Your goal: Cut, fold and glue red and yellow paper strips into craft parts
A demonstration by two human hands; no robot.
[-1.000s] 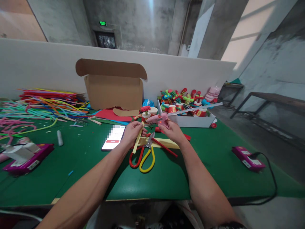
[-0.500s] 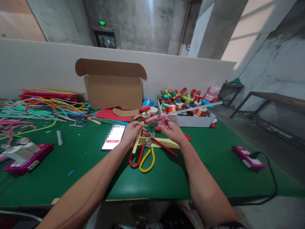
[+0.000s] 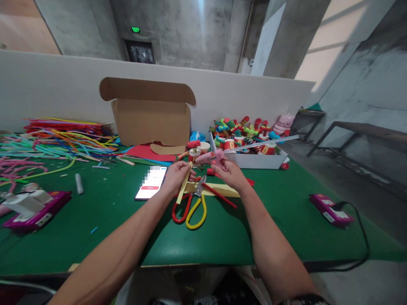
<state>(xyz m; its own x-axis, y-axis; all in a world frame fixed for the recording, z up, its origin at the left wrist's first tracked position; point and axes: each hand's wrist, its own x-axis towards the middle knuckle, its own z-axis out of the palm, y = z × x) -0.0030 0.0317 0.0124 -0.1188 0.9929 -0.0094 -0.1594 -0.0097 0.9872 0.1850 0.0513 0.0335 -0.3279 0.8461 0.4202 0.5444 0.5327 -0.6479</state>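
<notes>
Between the fingers of my left hand (image 3: pixel 179 174) is a narrow pale yellow strip (image 3: pixel 183 189) that hangs down toward the table. My right hand (image 3: pixel 231 173) is wrapped round a pink glue gun (image 3: pixel 218 158), whose nozzle points left at the top of the strip. A clear glue stick (image 3: pixel 263 144) sticks out from the gun's rear. Just beyond the strip stands a small white and red piece (image 3: pixel 194 156). Below the hands lie scissors (image 3: pixel 197 207) with one red and one yellow handle, a red stick (image 3: pixel 221 196) and a wider yellow strip (image 3: pixel 227 190).
A lit phone (image 3: pixel 151 183) lies beside my left hand. Behind are an open cardboard box (image 3: pixel 152 120) and a white box (image 3: pixel 257 161) of colourful figures. Pipe cleaners (image 3: pixel 60 142) lie at the left. Purple power strips (image 3: pixel 55 212) sit on both sides, the right one (image 3: pixel 330 210) with a black cable.
The back end of the clear glue stick has shifted very slightly right. Otherwise both hands hold nearly the same position and grip.
</notes>
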